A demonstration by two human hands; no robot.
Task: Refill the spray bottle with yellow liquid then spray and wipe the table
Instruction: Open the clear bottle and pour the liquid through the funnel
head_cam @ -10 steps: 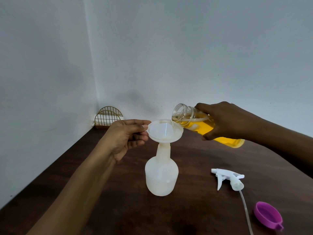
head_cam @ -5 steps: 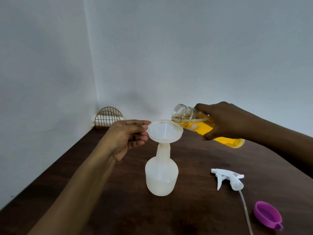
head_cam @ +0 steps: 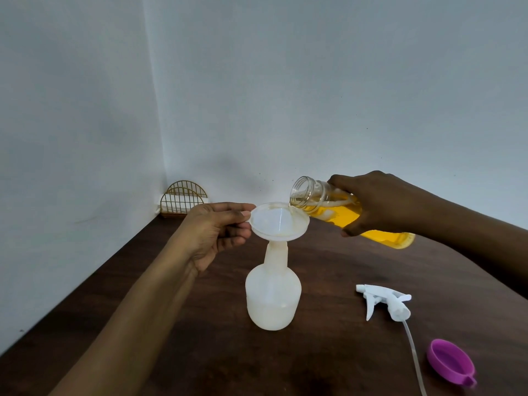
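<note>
My left hand [head_cam: 217,232] sits just left of the translucent white plastic funnel [head_cam: 281,221], thumb and forefinger pinching its rim. My right hand [head_cam: 380,204], right of that funnel, wraps round a tilted clear plastic bottle of yellow liquid [head_cam: 340,215], forearm outstretched.

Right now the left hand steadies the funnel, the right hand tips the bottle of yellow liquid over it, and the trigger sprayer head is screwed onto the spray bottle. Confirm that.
One error: the head view shows the trigger sprayer head lying on the table, apart from the spray bottle, whose neck carries the funnel. The left hand and right hand are as stated.
</note>
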